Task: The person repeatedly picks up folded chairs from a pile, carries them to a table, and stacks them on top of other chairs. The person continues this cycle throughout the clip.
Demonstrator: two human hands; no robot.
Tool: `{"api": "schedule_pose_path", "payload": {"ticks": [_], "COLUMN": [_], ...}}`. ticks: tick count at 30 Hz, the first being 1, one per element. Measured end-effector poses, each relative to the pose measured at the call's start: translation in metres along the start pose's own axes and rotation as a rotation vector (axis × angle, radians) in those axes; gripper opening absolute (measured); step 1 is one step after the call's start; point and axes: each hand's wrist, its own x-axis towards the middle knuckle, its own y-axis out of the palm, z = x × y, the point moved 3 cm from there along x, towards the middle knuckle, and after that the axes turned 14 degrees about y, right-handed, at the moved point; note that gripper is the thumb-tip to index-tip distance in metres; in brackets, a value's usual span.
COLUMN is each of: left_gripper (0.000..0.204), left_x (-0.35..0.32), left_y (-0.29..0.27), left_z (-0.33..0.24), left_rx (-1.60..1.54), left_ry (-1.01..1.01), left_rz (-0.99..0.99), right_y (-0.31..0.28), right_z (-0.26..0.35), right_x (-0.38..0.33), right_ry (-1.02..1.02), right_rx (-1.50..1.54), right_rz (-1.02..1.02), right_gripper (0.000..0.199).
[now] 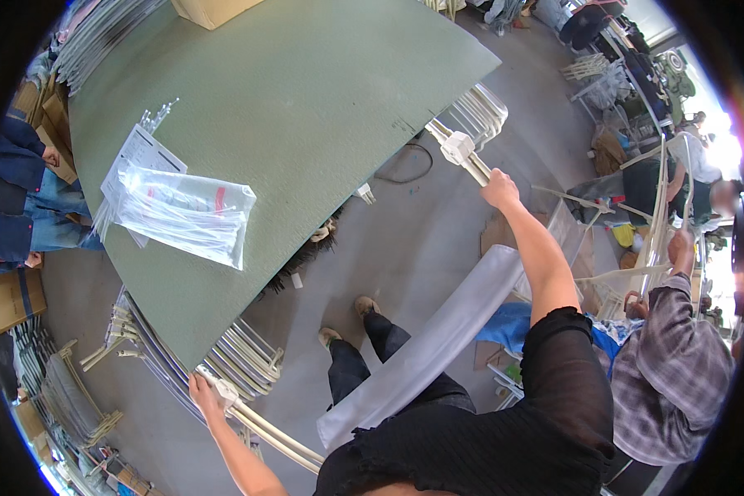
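Note:
My right hand (499, 188) is raised and grips a cream-coloured rod (468, 162) with a white plastic connector block (457, 147) on it, near the right corner of a big green table (306, 91). My left hand (205, 391) grips the end of another cream rod bundle (260, 422) with a white fitting, at the table's near corner. A long white flat panel or roll (430, 339) slants in front of my body, between my arms. Stacks of curved cream frames (248, 355) lean under the table edge.
Clear plastic bags (186, 211) and a printed sheet (140, 153) lie on the table; a cardboard box (211, 10) sits at its far edge. A person in a plaid shirt (665, 372) stands at the right handling white rods. Another person in blue (16, 198) is at the left. Cables lie on the grey floor.

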Motion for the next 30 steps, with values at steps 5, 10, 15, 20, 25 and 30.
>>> {"api": "schedule_pose_path", "payload": {"ticks": [5,10,15,20,25,30], "left_gripper": [0.037,0.041,0.043,0.042,0.04,0.036], "left_x": [0.004,0.006,0.009,0.003,0.0,-0.019], "left_y": [-0.006,-0.01,-0.009,0.003,-0.001,-0.037], "left_z": [0.016,0.021,0.027,0.013,0.005,-0.06], "left_rx": [-0.042,-0.029,-0.019,0.031,0.129,0.193], "left_ry": [0.0,-0.033,-0.035,0.01,-0.078,0.224], "left_rz": [-0.077,-0.028,-0.007,0.005,0.015,-0.19], "right_y": [-0.004,-0.002,-0.005,-0.006,0.003,0.014], "right_z": [0.007,0.004,0.004,0.0,0.005,-0.016], "right_x": [0.0,0.003,0.003,0.017,0.017,0.03], "right_ry": [-0.005,0.004,0.012,0.011,-0.076,-0.233], "right_rx": [-0.006,-0.015,-0.023,-0.02,0.021,0.164], "right_rz": [0.01,-0.015,0.021,0.007,0.005,-0.042], "right_gripper": [0.038,0.037,0.036,0.039,0.043,0.047]}}
